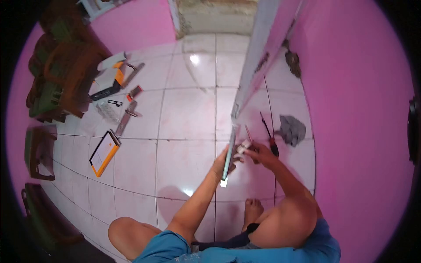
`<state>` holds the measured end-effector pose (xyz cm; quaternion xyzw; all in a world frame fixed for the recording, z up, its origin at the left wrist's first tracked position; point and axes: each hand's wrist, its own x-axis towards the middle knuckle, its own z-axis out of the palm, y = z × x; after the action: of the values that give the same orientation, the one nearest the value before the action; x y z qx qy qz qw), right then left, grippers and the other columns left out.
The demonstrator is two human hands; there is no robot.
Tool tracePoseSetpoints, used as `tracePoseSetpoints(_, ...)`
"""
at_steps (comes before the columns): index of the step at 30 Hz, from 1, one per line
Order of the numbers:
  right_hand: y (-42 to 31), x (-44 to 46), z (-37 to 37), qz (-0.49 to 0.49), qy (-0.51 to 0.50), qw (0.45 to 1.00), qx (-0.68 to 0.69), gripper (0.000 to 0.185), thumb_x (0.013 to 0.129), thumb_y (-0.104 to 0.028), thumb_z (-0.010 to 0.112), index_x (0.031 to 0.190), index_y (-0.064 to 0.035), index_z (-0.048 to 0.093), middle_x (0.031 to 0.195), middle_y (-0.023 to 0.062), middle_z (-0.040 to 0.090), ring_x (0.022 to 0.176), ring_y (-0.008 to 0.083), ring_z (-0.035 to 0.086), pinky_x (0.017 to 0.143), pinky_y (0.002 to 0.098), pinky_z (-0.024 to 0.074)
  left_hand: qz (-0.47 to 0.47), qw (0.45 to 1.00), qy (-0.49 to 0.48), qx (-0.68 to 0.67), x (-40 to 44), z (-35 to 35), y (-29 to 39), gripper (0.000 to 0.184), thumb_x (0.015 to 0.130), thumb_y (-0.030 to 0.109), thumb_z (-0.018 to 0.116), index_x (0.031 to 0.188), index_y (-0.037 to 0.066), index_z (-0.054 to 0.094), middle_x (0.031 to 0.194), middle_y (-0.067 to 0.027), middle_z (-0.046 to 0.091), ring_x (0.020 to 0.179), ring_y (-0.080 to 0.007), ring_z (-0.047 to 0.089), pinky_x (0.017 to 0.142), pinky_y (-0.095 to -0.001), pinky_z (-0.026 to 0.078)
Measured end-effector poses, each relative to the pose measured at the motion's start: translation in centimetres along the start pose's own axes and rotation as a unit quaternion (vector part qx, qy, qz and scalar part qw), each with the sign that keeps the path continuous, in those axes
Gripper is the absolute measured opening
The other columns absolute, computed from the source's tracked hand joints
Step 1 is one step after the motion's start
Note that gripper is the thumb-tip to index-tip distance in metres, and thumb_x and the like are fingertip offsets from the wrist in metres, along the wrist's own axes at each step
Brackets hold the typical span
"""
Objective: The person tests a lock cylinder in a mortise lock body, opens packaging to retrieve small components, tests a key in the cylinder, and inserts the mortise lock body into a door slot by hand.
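My left hand (pixel 220 164) is wrapped round a long, narrow flat piece (pixel 229 153) with a pale greenish edge, its fingertips showing on the far side. This piece stands in line with the near end of a grey door panel (pixel 254 65); whether they join I cannot tell. Just to its right, my right hand (pixel 262 154) pinches a small whitish block (pixel 243 147). A thin pinkish rod (pixel 248 131) sticks up near those fingers. Beside my right hand, a screwdriver (pixel 273 147) with a red and black handle lies on the tiles.
A crumpled grey cloth (pixel 291 130) lies by the pink wall (pixel 351 109). On the left are a lever door handle (pixel 126 119), a clear plastic bag (pixel 107 111), an orange-edged box (pixel 105 153) and an opened box (pixel 108 82). Wooden chairs (pixel 66 74) line the left side.
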<state>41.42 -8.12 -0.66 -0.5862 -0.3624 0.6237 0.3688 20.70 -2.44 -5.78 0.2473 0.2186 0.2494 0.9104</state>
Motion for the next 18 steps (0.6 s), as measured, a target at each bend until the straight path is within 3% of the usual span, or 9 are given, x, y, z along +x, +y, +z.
tracePoseSetpoints(3,0.5,0.1,-0.2,0.005,0.012,1.000,0.026,0.026,0.097,-0.026,0.071,0.110,-0.0052,0.063,0.070,-0.0043,0.046,0.056,0.0059,0.039,0.048,0.0260,0.0288,0.023,0.998,-0.012,-0.050,0.5,-0.6,-0.2,0.061,0.105,0.042,0.041,0.149,-0.001,0.037,0.127,-0.0186,0.059,0.095,-0.0269,0.068,0.030,-0.0234,0.044)
tracePoseSetpoints(9,0.5,0.0,-0.1,-0.031,-0.005,0.999,0.033,0.019,0.097,-0.023,0.070,0.103,-0.0059,0.065,0.068,-0.0055,0.047,0.054,0.0044,0.038,0.047,0.0254,0.0296,0.015,0.990,-0.053,-0.129,0.3,-0.6,-0.2,0.060,0.105,0.036,0.044,0.152,-0.001,0.033,0.136,-0.0224,0.055,0.101,-0.0331,0.067,0.031,-0.0256,0.047)
tracePoseSetpoints(12,0.5,0.0,-0.4,-0.037,-0.021,0.998,0.039,0.019,0.096,-0.024,0.071,0.102,-0.0060,0.065,0.068,-0.0058,0.047,0.054,0.0041,0.038,0.048,0.0252,0.0304,0.016,0.955,-0.143,-0.259,0.8,-1.3,-0.7,0.059,0.105,0.030,0.043,0.152,-0.002,0.031,0.143,-0.0263,0.050,0.108,-0.0391,0.064,0.035,-0.0301,0.051)
tracePoseSetpoints(18,0.7,0.1,-0.6,-0.111,0.012,0.994,-0.021,0.018,0.096,-0.024,0.072,0.095,-0.0072,0.066,0.068,-0.0056,0.048,0.054,0.0037,0.042,0.048,0.0242,0.0339,0.035,0.921,-0.184,-0.341,1.2,-1.0,-2.1,0.062,0.105,0.034,0.046,0.153,-0.002,0.030,0.143,-0.0260,0.049,0.110,-0.0377,0.062,0.035,-0.0298,0.051)
